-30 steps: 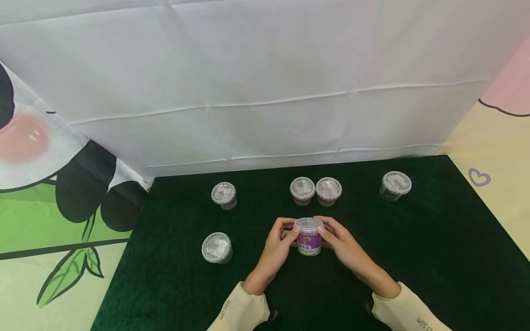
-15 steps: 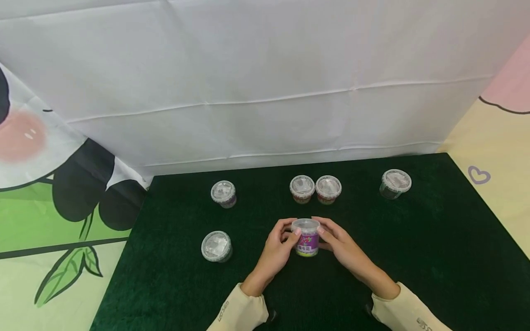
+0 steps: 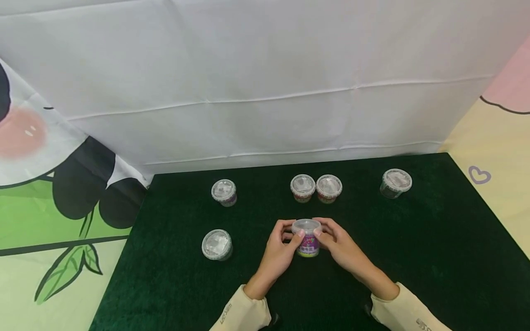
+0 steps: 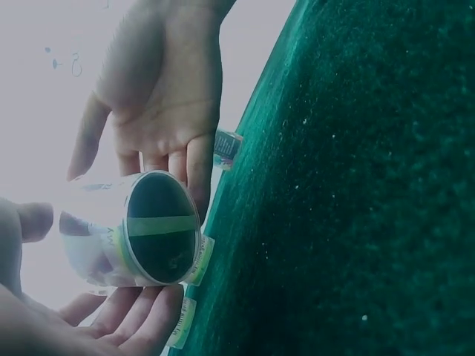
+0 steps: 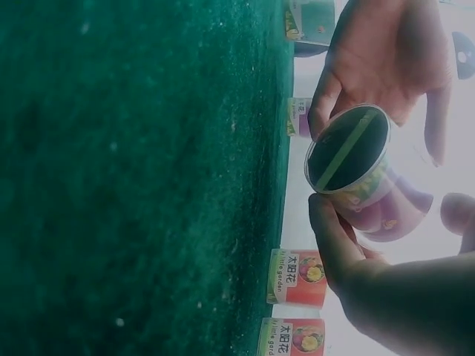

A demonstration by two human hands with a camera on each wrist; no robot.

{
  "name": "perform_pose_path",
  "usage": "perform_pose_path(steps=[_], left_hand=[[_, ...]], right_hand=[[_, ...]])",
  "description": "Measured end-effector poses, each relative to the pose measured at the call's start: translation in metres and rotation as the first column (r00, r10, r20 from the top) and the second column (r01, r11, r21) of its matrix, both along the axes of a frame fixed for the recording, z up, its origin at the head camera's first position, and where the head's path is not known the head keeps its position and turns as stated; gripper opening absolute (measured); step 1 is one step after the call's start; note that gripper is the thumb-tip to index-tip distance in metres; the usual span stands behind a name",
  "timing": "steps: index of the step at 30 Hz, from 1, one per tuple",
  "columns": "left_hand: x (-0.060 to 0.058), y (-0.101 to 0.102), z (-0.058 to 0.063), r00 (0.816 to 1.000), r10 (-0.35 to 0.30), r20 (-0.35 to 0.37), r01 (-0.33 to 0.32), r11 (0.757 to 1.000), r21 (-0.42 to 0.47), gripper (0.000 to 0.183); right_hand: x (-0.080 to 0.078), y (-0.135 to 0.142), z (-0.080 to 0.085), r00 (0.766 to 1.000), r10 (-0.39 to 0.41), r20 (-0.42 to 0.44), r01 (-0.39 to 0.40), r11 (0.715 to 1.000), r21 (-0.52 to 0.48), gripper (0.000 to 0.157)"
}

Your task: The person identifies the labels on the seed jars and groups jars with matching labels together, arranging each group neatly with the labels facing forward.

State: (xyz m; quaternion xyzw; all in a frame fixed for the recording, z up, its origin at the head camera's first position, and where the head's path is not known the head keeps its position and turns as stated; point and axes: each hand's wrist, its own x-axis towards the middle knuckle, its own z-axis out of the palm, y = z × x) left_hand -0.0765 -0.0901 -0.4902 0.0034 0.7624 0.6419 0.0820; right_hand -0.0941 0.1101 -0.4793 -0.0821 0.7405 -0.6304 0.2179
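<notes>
Gripping the purple-labelled cup (image 3: 308,247), each hand (image 3: 278,252) (image 3: 342,248) is half-curled.

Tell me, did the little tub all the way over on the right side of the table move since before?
No. In the head view, that tub sits in the same place beside the far right corner of the table.

The clear round plastic cup with a purple label (image 3: 308,249) shows the characters 牛花. Behind that cup, a clear round plastic tub with a red label (image 5: 298,277) reads 太阳花 and "little garden"; its red-labelled twin (image 5: 294,338) also reads 太阳花. Lettering on the cream fabric left sleeve (image 3: 244,312), nearer the wearer than the cup, is unclear.
</notes>
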Motion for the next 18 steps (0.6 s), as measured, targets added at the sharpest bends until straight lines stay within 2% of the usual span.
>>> perform_pose_path(steps=[10,18], left_hand=[[0.002,-0.006,0.001,0.998,-0.046,0.044,0.046,0.999,0.001,0.048],[0.004,-0.011,0.001,1.0,-0.023,0.015,0.023,1.0,0.015,0.044]], right_hand=[[0.001,-0.001,-0.003,1.0,0.017,0.014,-0.017,1.0,-0.011,0.054],[0.001,-0.006,0.0,0.999,0.028,0.018,-0.028,0.999,-0.024,0.053]])
